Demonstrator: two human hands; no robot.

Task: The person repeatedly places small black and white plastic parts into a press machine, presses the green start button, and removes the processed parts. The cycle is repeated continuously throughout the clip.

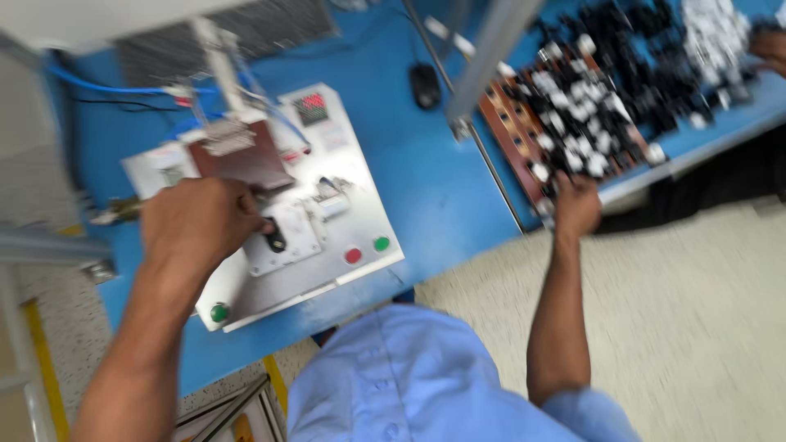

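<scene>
My left hand (196,225) rests on a white test fixture (344,213), its fingers closed on a small black part (274,239) sitting on the fixture's white nest plate. A brown press block (246,160) hangs just above the hand. My right hand (575,205) reaches to the near end of a brown tray (512,135) filled with several black and white parts (573,123). Its fingers curl onto the tray's near corner; blur hides whether they grip a part.
The fixture carries a red button (353,255), two green buttons (381,243) (219,312) and a red display (312,105). A black mouse (425,84) lies on the blue bench (426,180). A grey post (487,57) crosses overhead. Another person's hand (770,45) shows far right.
</scene>
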